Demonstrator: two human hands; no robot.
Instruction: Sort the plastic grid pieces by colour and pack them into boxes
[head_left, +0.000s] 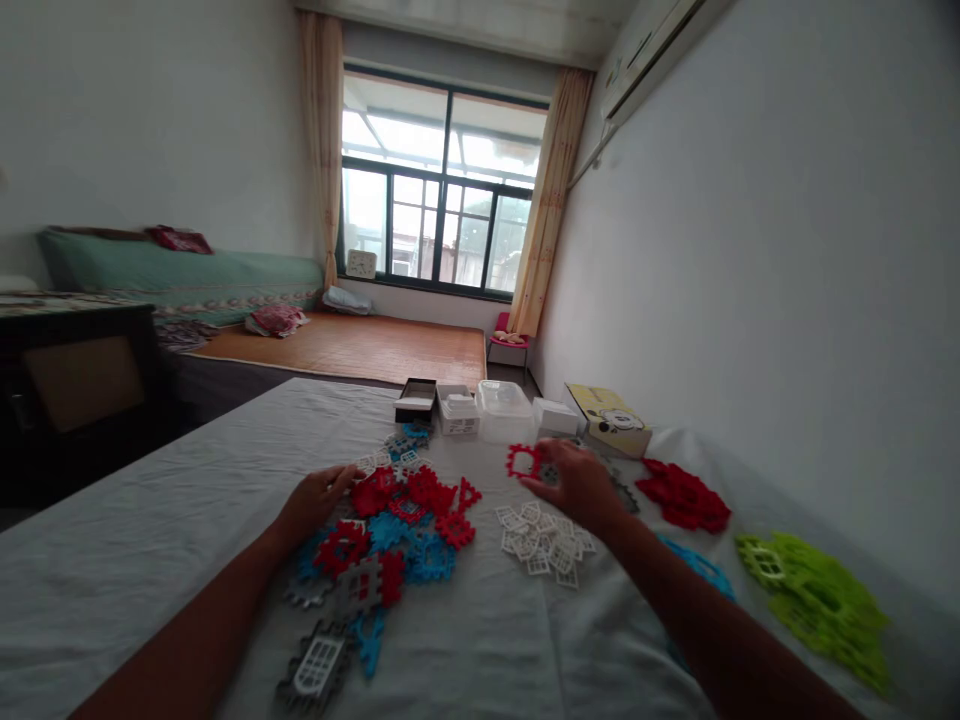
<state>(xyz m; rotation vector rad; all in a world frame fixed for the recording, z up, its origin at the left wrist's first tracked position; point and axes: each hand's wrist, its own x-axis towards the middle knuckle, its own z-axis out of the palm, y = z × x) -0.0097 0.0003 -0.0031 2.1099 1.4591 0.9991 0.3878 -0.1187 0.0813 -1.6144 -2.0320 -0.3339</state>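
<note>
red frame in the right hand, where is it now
In the head view, the red frame is just right of centre, between the white pieces and clear tub.

By the tabletop's left edge, bare tablecloth is leaving a wide path. A narrower lane is running between mixed toothed panels and white lattice windows. A clear tub is blocking the far edge, a yellow box the far right corner.
</note>
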